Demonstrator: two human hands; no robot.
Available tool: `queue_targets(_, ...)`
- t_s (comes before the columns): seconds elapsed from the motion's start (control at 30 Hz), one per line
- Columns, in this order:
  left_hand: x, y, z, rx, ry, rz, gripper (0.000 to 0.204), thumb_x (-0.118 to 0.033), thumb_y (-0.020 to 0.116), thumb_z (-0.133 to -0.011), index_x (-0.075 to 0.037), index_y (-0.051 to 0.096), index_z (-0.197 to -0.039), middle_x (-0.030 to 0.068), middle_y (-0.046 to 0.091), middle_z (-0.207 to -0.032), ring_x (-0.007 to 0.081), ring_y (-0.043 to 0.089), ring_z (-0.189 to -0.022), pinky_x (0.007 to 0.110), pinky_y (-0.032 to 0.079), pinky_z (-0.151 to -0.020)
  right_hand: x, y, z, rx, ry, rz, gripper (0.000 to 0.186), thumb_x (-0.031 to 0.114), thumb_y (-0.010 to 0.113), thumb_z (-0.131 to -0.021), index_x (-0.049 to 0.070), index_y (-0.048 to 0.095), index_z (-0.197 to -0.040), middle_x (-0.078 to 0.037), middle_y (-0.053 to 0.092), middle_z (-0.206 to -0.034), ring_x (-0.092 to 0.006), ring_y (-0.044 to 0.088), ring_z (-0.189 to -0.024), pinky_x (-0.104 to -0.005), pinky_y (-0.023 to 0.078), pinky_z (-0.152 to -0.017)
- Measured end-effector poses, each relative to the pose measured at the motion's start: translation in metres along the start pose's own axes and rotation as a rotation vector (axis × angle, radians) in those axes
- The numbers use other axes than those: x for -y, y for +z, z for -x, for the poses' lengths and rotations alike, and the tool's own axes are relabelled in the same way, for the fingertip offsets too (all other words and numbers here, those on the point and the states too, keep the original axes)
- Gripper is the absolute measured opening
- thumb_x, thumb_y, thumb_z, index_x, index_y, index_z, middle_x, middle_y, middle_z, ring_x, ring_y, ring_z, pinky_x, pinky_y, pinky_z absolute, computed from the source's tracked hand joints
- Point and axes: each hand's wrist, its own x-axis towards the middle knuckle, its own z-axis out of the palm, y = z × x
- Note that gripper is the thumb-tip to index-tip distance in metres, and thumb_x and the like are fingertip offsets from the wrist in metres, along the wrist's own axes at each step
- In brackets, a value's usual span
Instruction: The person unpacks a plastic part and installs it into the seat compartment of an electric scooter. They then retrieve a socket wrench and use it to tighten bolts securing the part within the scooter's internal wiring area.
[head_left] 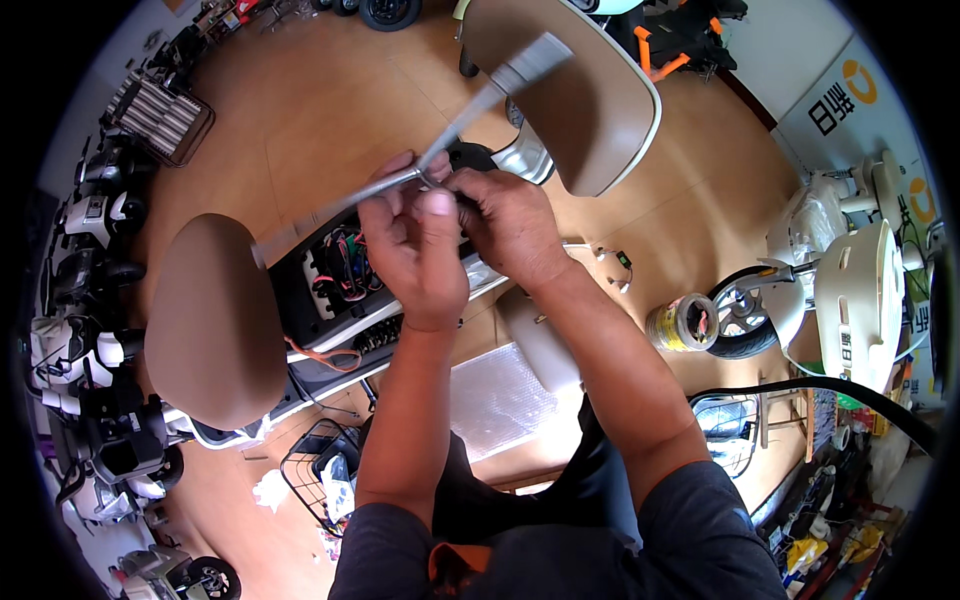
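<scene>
A silver Y-shaped socket wrench [462, 122], blurred by motion, hangs in front of me. One arm points up and right to a thick end; the other runs left. Its middle lies in the fingers of my left hand [425, 250], palm turned up, thumb raised. My right hand [520, 225] is closed beside it, fingertips bent in against the left hand's fingers. What the right fingertips pinch is hidden. Below the hands is an electric scooter's open body, with a bundle of coloured wires [345, 262] in a dark compartment left of my left wrist.
A brown scooter seat [218, 320] lies left, and a brown and white scooter panel [570, 90] stands ahead. At right are a round jar [682, 322] and a wheel [745, 315]. A wire basket [320, 475] sits lower left. Parked scooters [95, 350] line the left wall.
</scene>
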Motion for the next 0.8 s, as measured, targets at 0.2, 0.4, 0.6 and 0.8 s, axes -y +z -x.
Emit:
queue_targets(0.2, 0.009, -0.02, -0.02, 0.081, -0.369, 0.259, 0.039, -0.035, 0.05, -0.113, 0.002, 0.06, -0.119, 0.0113, 0.07, -0.095, 0.0145, 0.063, -0.081, 0.027, 0.05, -0.069, -0.004, 0.01, 0.006, -0.084, -0.037, 0.018, 0.035, 0.009, 0.075, -0.084, 0.017, 0.071, -0.118, -0.012, 0.072, -0.09, -0.0378, 0.069, -0.083, -0.0471, 0.056, -0.075)
queue_targets(0.4, 0.003, -0.004, -0.014, 0.124, -0.301, 0.277, 0.026, -0.024, 0.054, -0.112, 0.0, 0.059, -0.12, 0.0078, 0.072, -0.096, 0.0074, 0.056, -0.08, 0.023, 0.046, -0.076, -0.007, 0.003, 0.009, -0.008, -0.03, -0.036, 0.068, -0.008, 0.061, -0.083, 0.023, 0.062, -0.143, -0.014, 0.073, -0.101, -0.0371, 0.07, -0.089, -0.0466, 0.057, -0.079)
queue_targets(0.6, 0.007, -0.011, -0.002, 0.018, -0.183, 0.185, 0.028, -0.015, 0.056, -0.108, 0.004, 0.061, -0.128, 0.0114, 0.072, -0.11, 0.0117, 0.063, -0.09, 0.025, 0.05, -0.081, 0.002, 0.002, -0.002, 0.002, 0.02, -0.006, 0.037, 0.014, 0.076, -0.089, 0.016, 0.071, -0.125, -0.014, 0.072, -0.092, -0.036, 0.07, -0.086, -0.0459, 0.056, -0.074)
queue_targets(0.8, 0.009, -0.014, -0.002, 0.069, -0.242, 0.054, 0.033, -0.022, 0.055, -0.111, 0.004, 0.066, -0.128, 0.0092, 0.075, -0.109, 0.0081, 0.061, -0.086, 0.024, 0.05, -0.079, 0.001, 0.004, 0.005, 0.03, -0.012, -0.011, 0.038, 0.007, 0.071, -0.09, 0.013, 0.069, -0.128, -0.016, 0.073, -0.099, -0.0384, 0.069, -0.092, -0.0476, 0.056, -0.079)
